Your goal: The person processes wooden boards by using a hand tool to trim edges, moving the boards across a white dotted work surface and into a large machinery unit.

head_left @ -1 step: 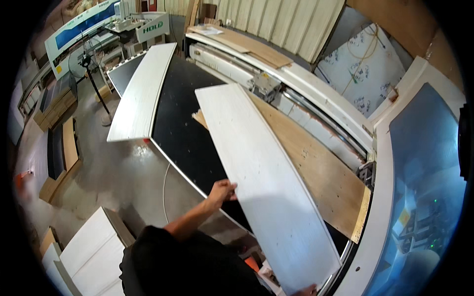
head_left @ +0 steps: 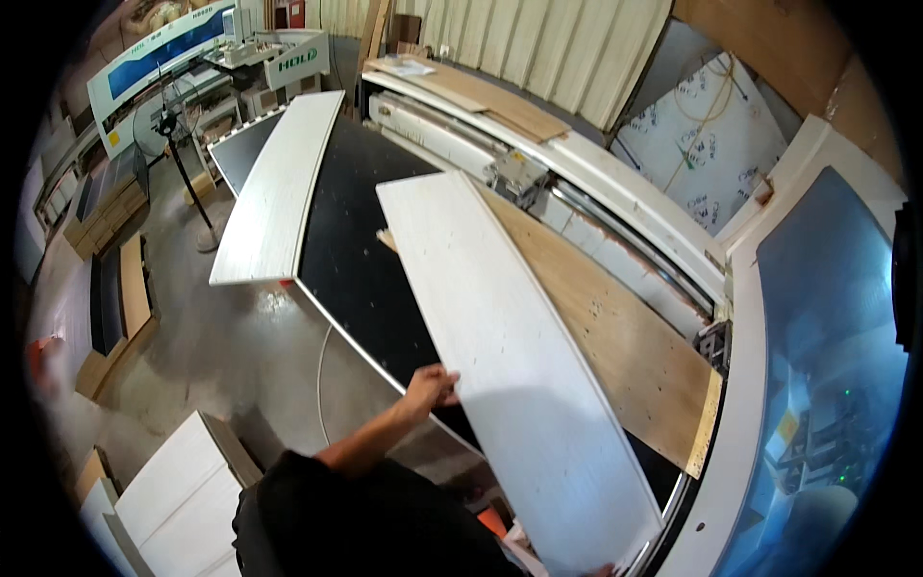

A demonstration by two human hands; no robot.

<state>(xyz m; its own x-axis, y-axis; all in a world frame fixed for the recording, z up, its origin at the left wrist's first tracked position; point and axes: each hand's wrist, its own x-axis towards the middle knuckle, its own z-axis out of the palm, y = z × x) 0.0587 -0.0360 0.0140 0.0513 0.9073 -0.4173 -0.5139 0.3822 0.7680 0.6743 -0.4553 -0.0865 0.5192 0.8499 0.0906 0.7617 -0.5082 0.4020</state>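
A long white wood-grain panel [head_left: 510, 337] lies slantwise across a black-topped machine table [head_left: 351, 240], its far end pointing up and left. My left hand [head_left: 430, 388] is closed on the panel's left edge, about halfway along, with the thumb and fingers pinching it. Only a small part of my right hand [head_left: 606, 570] shows, at the panel's near end by the bottom rim; its fingers are mostly hidden. Under the white panel's right side is a bare brown wooden board [head_left: 615, 337], partly covered by it.
Another white panel [head_left: 279, 192] lies at the table's far left, overhanging its edge. A white machine rail [head_left: 635, 192] runs along the right, beside a blue-tinted window [head_left: 832, 337]. Stacked white panels [head_left: 183, 490] stand at lower left. A black stand [head_left: 187, 178] rises from the floor.
The scene sits slightly lower in the view. My left hand keeps its hold on the panel's edge, and less of my right hand shows.
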